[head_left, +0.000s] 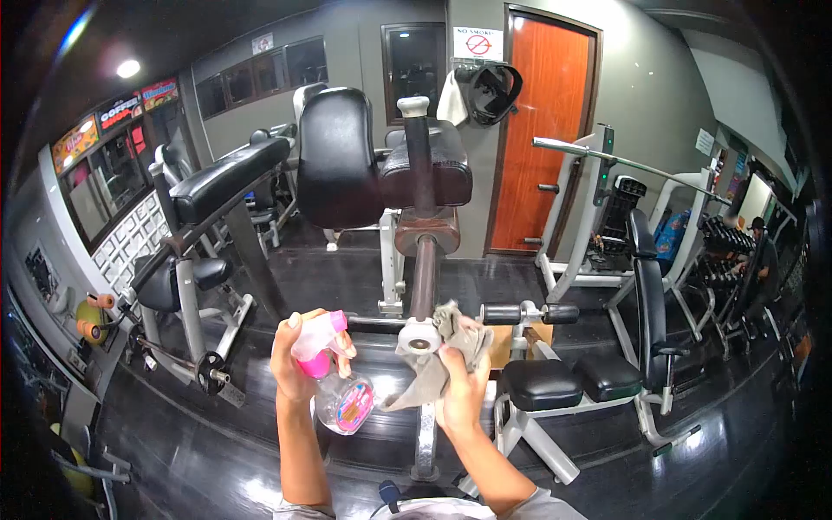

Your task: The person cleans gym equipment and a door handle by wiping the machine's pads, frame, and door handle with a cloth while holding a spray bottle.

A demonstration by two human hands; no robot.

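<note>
My left hand [296, 362] is wrapped round the neck of a clear spray bottle [340, 407] with a pink and white spray head, which points to the right. In my right hand [461, 390] is a grey cloth [433, 364], bunched between thumb and fingers. The cloth lies against the right side of a round white joint [419, 336] at the near end of a machine's dark post [425, 269]. A dark bar runs left from this joint, just behind the spray head. Part of my right hand's fingers is hidden by the cloth.
Black pads [336, 156] stand upright beyond the post. At the right is a bench [546, 384] with black seats and rollers. Another padded machine [230, 182] and a small weight plate [211, 373] are at the left. A brown door [546, 130] is at the back.
</note>
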